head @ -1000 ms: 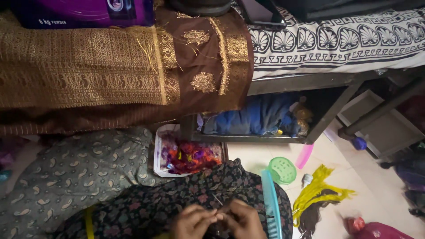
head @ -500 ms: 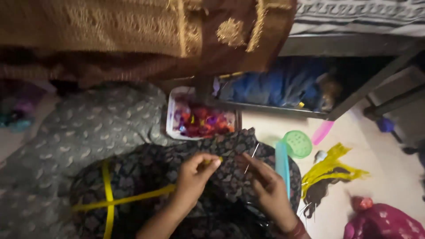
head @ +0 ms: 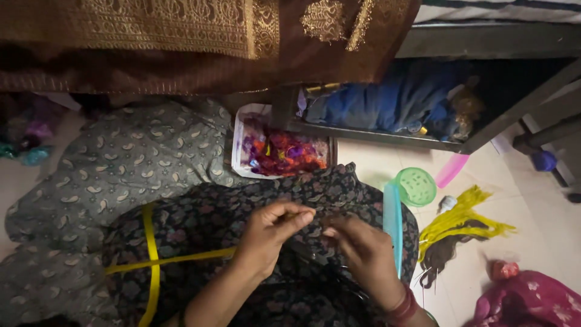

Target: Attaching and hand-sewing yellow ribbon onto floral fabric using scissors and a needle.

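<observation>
Spreading across the pale tiled floor [head: 532, 242], a grey paisley cloth [head: 121, 163] is seen on the left, with a dark floral fabric [head: 242, 206] laid over its near edge and crossed by a yellow measuring tape [head: 151, 254]. A brown and gold brocade cloth [head: 181, 42] is draped over a bed frame [head: 484, 42] at the top, and a blue bundle [head: 393, 100] is stowed beneath it. A tray of bright scraps [head: 278, 151] lies just beyond the floral fabric; a teal comb [head: 393, 224], a green round lid [head: 415, 186] and a yellow tassel [head: 463, 221] lie to the right. Both hands are held over the floral fabric, close together. The left hand [head: 272, 233] is bent at the wrist, its grip pinched shut on something thin that cannot be made out. The right hand [head: 363, 254] is curled beside it, fingers drawn in; what its grip holds cannot be told.
</observation>
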